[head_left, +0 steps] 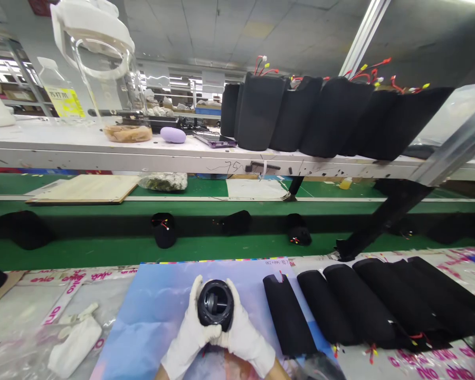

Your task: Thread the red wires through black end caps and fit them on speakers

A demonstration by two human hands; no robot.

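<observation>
Both hands wear white gloves and hold a round, glossy black part (216,305) upright between them, over a blue and pink sheet (142,311). My left hand (188,332) wraps its left side, and my right hand (245,332) wraps its right side, with the thumbs meeting at the near edge. The part's open top shows a dark hollow with a bar-like piece inside. Below the hands, red wires show faintly. Just right of my right hand lies a black sleeve (288,316) with a short red wire at its far end.
Several black sleeves (360,306) with wires lie at the right. A white glove (76,343) rests at the left. Beyond the table, black parts sit on a green conveyor (122,245). A raised shelf (162,158) holds upright black sleeves, a bottle and a jug. A metal post slants at right.
</observation>
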